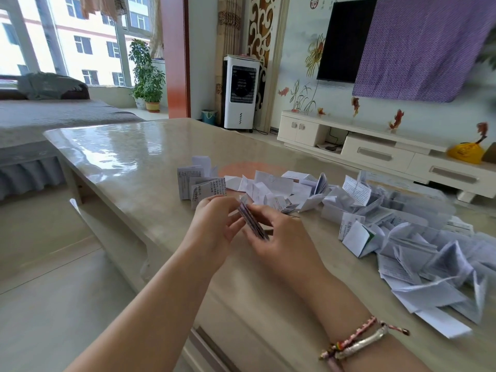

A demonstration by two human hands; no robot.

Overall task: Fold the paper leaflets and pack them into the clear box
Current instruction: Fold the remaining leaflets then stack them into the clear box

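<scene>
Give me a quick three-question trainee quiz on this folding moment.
1. True or false: both hands grip one folded leaflet above the table.
2. The big loose paper pile lies toward which hand's side? A) left B) right
3. Which wrist wears bracelets?

Key: 1 true: left hand and right hand both hold it. 2 B. 3 right.

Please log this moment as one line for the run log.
step: folding | left hand: pinching leaflet | right hand: pinching leaflet | loose pile: right, on table
</scene>
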